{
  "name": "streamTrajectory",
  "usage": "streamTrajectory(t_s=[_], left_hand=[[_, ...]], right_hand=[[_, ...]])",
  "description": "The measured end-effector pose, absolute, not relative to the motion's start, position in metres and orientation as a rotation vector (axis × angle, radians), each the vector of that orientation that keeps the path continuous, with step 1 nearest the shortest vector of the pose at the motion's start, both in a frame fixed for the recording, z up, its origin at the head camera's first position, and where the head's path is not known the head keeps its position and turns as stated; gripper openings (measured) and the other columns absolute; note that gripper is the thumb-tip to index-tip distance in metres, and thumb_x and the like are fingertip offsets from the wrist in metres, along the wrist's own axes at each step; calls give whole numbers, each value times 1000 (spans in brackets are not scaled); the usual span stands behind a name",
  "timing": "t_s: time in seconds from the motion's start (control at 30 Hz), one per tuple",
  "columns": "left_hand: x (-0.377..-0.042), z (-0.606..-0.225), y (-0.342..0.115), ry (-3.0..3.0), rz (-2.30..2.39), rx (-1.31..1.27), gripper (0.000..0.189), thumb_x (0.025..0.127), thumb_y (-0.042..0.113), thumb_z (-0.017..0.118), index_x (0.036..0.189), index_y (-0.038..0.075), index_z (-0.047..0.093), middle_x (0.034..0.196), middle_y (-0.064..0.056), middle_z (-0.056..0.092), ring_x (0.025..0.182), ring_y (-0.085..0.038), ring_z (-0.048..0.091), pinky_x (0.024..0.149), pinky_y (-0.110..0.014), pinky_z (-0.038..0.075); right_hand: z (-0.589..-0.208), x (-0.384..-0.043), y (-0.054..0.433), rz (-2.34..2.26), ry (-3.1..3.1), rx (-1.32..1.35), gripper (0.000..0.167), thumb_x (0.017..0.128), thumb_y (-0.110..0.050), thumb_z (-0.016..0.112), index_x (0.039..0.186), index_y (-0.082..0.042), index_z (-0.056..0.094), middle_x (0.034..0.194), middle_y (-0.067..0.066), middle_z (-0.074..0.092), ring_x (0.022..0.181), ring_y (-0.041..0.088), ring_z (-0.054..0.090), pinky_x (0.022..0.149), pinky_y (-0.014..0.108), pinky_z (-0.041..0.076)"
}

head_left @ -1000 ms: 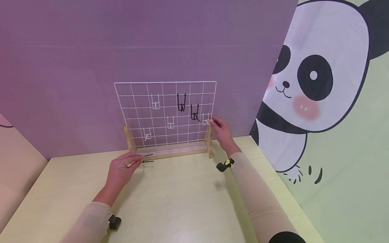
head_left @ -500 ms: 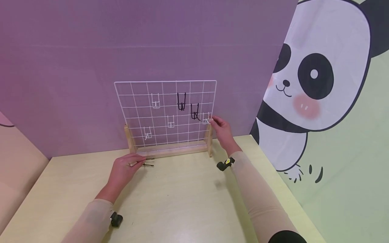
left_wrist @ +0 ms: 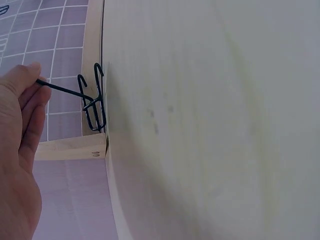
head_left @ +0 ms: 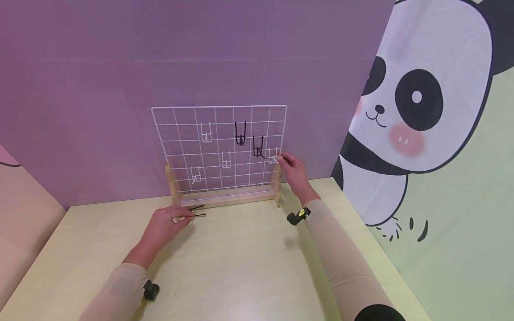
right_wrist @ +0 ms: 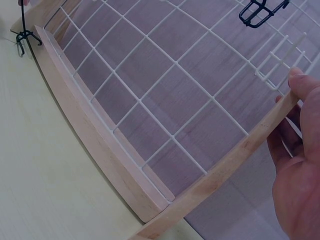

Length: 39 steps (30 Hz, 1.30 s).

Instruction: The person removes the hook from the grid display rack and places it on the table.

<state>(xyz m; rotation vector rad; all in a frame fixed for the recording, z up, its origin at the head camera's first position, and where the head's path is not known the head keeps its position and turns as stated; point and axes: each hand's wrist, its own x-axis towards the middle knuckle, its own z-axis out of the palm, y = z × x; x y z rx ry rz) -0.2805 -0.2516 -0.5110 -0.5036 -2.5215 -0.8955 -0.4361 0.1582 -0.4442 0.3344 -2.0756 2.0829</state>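
Note:
My left hand (head_left: 162, 227) pinches the straight prong of a black wire hook (left_wrist: 93, 105) between thumb and fingers, low in front of the rack's left end. The hook's two bent ends point away from the hand. A white wire grid panel (head_left: 192, 108) stands upright in a wooden stand (head_left: 229, 203). At its right edge my right hand (head_left: 296, 174) grips the rack near the top of the wooden upright (right_wrist: 235, 160), thumb in front and fingers behind. Close to that thumb hangs a white hook (right_wrist: 280, 62). Two black hooks (head_left: 240, 139) hang on the panel's right half.
More white hooks hang on the panel: one upper left (head_left: 206, 137), one near the middle (head_left: 226, 163) and one lower left (head_left: 196, 178). The pale wooden table (head_left: 233, 267) stretches in front. A purple wall (head_left: 100, 111) rises close behind; a panda wall picture (head_left: 437, 35) is at right.
My left hand shifts slightly and the black hook turns a little in its fingers, its ends dipping and then lifting slightly. The right hand keeps its place at the rack's edge.

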Motion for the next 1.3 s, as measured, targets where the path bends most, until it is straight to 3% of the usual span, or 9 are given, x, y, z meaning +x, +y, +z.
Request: streamTrajectory(t_s=[0.3, 0.57, 1.3], left_hand=[[-278, -511, -253, -2658, -919, -511, 15, 96, 9, 87, 111, 11, 86, 114, -5, 80, 105, -31, 76, 89, -54, 64], [-279, -513, -253, -2677, -1003, -543, 16, 96, 8, 87, 111, 9, 84, 118, -7, 78, 108, -32, 77, 96, -59, 62], [-282, -519, -253, -2782, -1065, -522, 34, 91, 7, 91, 123, 2, 78, 120, -9, 72, 117, -41, 71, 103, -61, 59]], right_hand=[[-442, -435, 158, 2102, -2070, 315, 40, 112, -19, 70, 145, 2, 68, 142, 18, 69, 128, 22, 64, 122, 41, 47], [-444, -435, 159, 2097, -2076, 326, 40, 112, -20, 69, 146, 2, 67, 145, 20, 68, 135, 27, 62, 124, 41, 45], [-443, -435, 158, 2083, -2076, 327, 40, 112, -20, 70, 146, 1, 68, 144, 19, 69, 134, 27, 63, 122, 40, 47]])
